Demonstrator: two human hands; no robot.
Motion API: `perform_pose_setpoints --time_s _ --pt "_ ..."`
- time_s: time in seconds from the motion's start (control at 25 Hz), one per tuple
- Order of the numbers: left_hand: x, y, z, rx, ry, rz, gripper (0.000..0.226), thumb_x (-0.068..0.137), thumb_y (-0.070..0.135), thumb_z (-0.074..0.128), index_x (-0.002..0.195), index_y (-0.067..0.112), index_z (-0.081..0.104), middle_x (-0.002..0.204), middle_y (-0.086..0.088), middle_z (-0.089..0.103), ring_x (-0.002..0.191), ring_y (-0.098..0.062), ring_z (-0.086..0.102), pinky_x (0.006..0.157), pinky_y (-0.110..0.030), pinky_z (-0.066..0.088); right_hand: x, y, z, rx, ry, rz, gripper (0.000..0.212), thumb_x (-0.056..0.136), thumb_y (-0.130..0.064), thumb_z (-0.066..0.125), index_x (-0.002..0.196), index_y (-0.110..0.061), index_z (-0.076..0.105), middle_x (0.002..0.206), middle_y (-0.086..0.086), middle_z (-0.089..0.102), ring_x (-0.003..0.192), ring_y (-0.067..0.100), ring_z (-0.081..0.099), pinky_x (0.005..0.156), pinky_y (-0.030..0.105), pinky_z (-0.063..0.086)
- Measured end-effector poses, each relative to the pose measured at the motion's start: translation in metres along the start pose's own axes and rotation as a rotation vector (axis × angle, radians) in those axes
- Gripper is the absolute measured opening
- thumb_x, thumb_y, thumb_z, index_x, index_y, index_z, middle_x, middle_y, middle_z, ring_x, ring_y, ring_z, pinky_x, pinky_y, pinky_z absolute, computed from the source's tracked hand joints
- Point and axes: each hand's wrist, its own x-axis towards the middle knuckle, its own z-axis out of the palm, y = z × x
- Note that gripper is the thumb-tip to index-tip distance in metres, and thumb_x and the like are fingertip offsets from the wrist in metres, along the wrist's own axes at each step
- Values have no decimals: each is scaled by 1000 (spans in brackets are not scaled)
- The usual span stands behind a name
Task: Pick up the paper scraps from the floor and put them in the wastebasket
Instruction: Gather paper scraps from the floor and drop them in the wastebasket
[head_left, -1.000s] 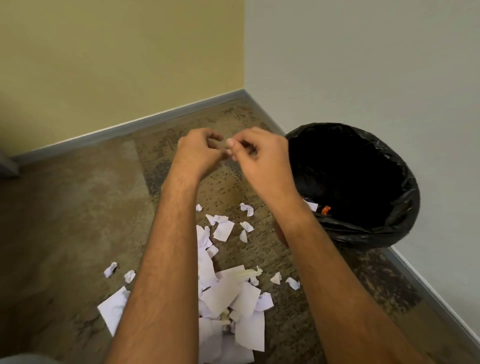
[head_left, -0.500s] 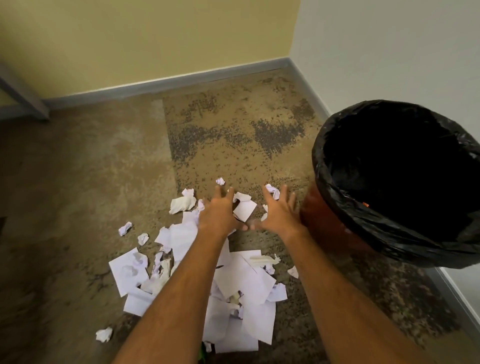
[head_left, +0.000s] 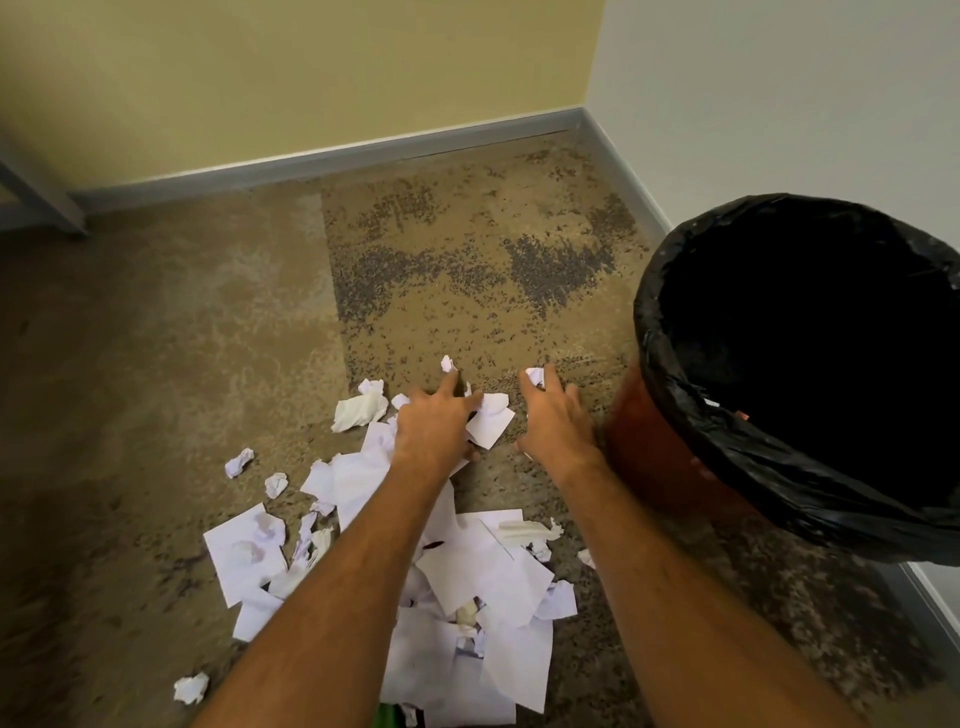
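Observation:
White paper scraps (head_left: 488, 577) lie in a heap on the brown carpet, with crumpled bits scattered around it. My left hand (head_left: 434, 426) is spread flat over the far end of the heap, fingers apart, touching a folded scrap (head_left: 491, 423). A tiny scrap (head_left: 447, 362) lies at its fingertip. My right hand (head_left: 556, 421) is down on the carpet beside it, fingers apart, with a small crumpled scrap (head_left: 535, 375) at its fingertips. The wastebasket (head_left: 675, 452), red with a black liner (head_left: 654, 332), stands just right of my right hand.
Two walls meet in a corner behind, with a grey baseboard (head_left: 332, 158). A grey furniture leg (head_left: 41, 200) stands at the far left. Crumpled balls (head_left: 239, 462) lie left of the heap, one more (head_left: 191, 687) near the bottom. Something green (head_left: 387, 717) shows under the heap.
A second ago both hands were raised together, pinching something small. They have dropped to the floor and spread over the far scraps; the view has tilted down and nearer the basket.

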Motion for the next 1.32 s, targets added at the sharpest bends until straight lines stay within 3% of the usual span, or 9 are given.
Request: perform_pose_setpoints --time_s 0.12,0.2,0.44,0.64,0.92,1.04,1.16,1.24,1.32 --pt "-1 -1 -1 -63 50 -2 68 76 46 93 139 38 69 143 3 61 120 -35 62 82 -41 56 -3 -2 7 38 113 -21 72 81 -22 94 144 -20 58 152 8 44 130 32 49 94 40 56" --pt "-2 -2 0 -91 78 -3 57 73 42 94 127 35 77 129 4 68 113 -31 66 74 -35 50 -7 -5 10 85 170 -44 64 79 -11 94 134 -17 61 141 6 51 123 31 55 89 39 57" --pt "-9 5 3 -108 121 -27 24 90 23 81 113 23 79 109 -2 79 102 -29 74 79 -37 57 -6 -9 7 73 80 -57 94 82 -1 87 160 -22 39 152 10 41 130 34 50 95 43 60" --pt "-14 4 10 -17 102 68 20 92 20 75 112 18 77 108 -8 77 102 -33 73 76 -38 54 -21 -11 1 -18 127 -72 30 93 3 73 120 -9 74 139 12 59 121 32 59 91 41 59" --pt "-19 5 22 -37 94 98 30 91 3 64 111 17 81 102 -12 76 97 -36 73 80 -40 57 -52 -5 16 -56 154 -34 16 99 5 66 105 -9 74 104 9 74 93 23 71 69 28 52" --pt "-13 7 5 -269 128 0 34 88 0 67 105 21 87 100 -11 80 92 -35 74 83 -40 63 -55 1 18 185 221 42 22 94 6 73 107 -11 79 101 7 76 89 21 74 72 29 63" --pt "-5 5 -31 -510 166 -39 16 85 5 85 94 18 88 93 -4 83 82 -21 73 91 -38 64 -53 -3 0 671 278 151 34 83 4 86 115 -7 81 102 7 81 85 17 77 66 20 61" --pt "-3 1 -67 -630 169 -81 11 83 6 90 92 13 87 93 -2 82 78 -13 70 92 -35 64 -50 -9 -22 1019 271 196 32 77 5 91 107 -3 83 89 5 82 79 20 79 70 35 68" --pt "-7 -3 -112 -751 175 -143 10 82 3 90 86 10 84 92 -3 79 72 -14 73 77 -37 68 -51 -15 -49 1259 286 217 30 75 8 90 101 -4 83 80 1 80 75 21 79 77 49 69"
